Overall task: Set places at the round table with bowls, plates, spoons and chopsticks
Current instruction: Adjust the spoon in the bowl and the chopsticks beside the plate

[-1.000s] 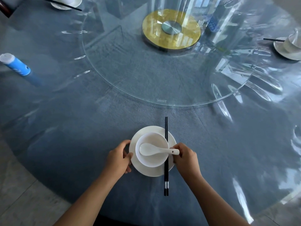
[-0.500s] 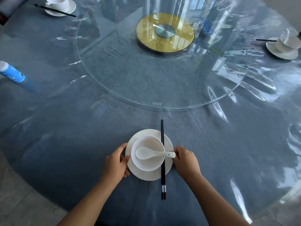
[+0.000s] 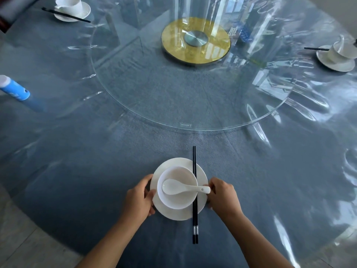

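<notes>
both grips clamp the plate: left hand and right hand at its rims. bowl, spoon and chopsticks sit on it near the surface's edge. 3 places look set; more seem left.

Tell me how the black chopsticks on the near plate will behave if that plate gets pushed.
The chopsticks only rest across the plate rim, overhanging both ends, so they would probably slide or roll off. They look thin, stiff and light.
</notes>
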